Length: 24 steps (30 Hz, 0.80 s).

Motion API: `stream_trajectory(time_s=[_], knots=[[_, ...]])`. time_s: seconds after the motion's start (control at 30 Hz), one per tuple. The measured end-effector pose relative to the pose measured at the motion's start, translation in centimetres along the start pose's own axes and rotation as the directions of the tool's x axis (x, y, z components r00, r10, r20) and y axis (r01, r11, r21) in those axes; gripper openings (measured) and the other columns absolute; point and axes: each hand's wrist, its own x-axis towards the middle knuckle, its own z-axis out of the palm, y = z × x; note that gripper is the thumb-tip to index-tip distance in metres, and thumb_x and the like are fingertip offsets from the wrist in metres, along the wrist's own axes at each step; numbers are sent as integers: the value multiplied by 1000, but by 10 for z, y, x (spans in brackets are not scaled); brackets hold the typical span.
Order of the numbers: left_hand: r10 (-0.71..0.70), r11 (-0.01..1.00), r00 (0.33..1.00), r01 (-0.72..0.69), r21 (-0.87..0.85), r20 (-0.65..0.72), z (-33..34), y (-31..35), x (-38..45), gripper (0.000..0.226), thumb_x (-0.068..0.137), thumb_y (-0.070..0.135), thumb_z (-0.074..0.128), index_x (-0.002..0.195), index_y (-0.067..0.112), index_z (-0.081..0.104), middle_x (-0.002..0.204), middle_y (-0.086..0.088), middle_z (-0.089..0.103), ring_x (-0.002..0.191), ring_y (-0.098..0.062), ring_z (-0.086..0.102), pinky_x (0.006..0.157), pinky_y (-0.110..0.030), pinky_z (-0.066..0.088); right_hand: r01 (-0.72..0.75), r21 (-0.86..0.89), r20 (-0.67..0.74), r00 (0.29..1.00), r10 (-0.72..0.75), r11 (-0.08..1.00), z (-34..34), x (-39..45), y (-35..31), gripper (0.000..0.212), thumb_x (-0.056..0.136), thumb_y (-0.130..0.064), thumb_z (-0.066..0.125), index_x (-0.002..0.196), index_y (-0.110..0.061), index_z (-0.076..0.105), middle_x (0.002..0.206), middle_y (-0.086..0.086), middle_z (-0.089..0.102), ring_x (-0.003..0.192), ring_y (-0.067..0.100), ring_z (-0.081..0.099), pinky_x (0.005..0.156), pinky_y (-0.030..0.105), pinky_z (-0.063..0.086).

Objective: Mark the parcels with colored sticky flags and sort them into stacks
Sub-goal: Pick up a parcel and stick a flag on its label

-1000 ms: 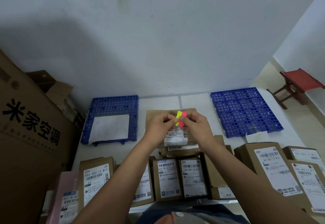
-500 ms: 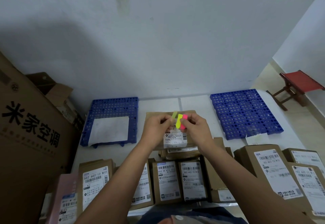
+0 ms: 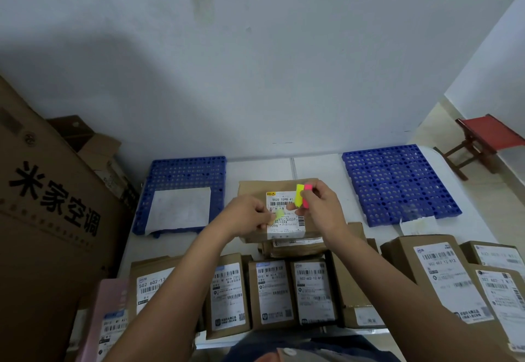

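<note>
A brown parcel (image 3: 255, 188) with a white shipping label (image 3: 287, 219) lies at the table's middle on top of other parcels. My right hand (image 3: 321, 208) pinches a small pad of yellow and pink sticky flags (image 3: 301, 199) just above the label's upper right. My left hand (image 3: 247, 217) pinches a single pale green flag (image 3: 279, 214) over the label's left side. A row of brown parcels (image 3: 272, 290) with labels stands along the near edge.
Two blue perforated pallets (image 3: 184, 171) (image 3: 395, 180) lie at the back left and back right; the left one carries a white sheet (image 3: 179, 209). A large cardboard carton (image 3: 42, 219) stands at the left. More parcels (image 3: 437, 273) are at the right, and a red stool (image 3: 488, 137) stands beyond.
My left hand has peeled a green flag off the pad and moved it down and left onto the label area. My right hand stayed up with the pad.
</note>
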Motion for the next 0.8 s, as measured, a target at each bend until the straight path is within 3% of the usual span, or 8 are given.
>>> stream_trajectory(time_s=[0.17,0.27,0.4,0.53,0.63,0.67,0.8], knots=[[-15,994,1000,15,106,-2,1,6,7,27,94,30,63,68,23,64,67,10,63,62,-4,52,63,-21,43,38,-153,32,999,-34,987,2,-1,3,7,93,-5,48,97,-5,54,79,7,69,72,24,73,61,32,55],[-15,989,1000,17,145,-14,2,6,10,30,94,29,64,65,23,63,65,10,62,61,-4,52,61,-21,42,50,-270,49,998,-38,962,3,-3,3,6,95,-11,50,95,-15,54,87,5,69,72,16,73,69,35,60],[-16,982,1000,19,186,-16,2,7,13,29,93,30,64,66,23,65,67,9,64,62,-5,53,65,-24,44,92,-399,73,995,-68,913,1,-1,4,4,94,-16,52,95,-20,55,85,2,64,72,20,70,77,46,58],[-15,959,999,28,282,-48,4,9,17,26,92,37,64,70,24,65,77,3,68,72,-13,62,69,-33,51,128,-454,99,991,-92,882,3,-1,2,6,90,-18,54,88,-24,53,86,7,68,76,27,69,76,50,57],[3,922,996,32,386,-89,6,11,16,17,92,45,60,87,30,63,80,7,63,78,-16,61,64,-29,46,140,-481,94,990,-108,866,3,-2,2,9,91,-19,53,85,-26,51,90,8,68,78,28,69,75,50,56],[5,904,995,40,426,-104,6,11,15,20,92,50,58,94,31,64,81,8,62,78,-15,59,64,-28,45,143,-487,89,990,-114,862,3,-2,1,9,91,-18,53,85,-25,50,90,8,68,78,27,69,74,49,56],[-59,844,971,172,509,-231,-8,-5,14,41,93,53,52,91,15,67,74,3,56,70,-16,57,62,-29,44,135,-456,107,990,-97,880,2,-1,2,7,94,-16,52,88,-21,52,92,6,69,77,22,71,73,46,58]])
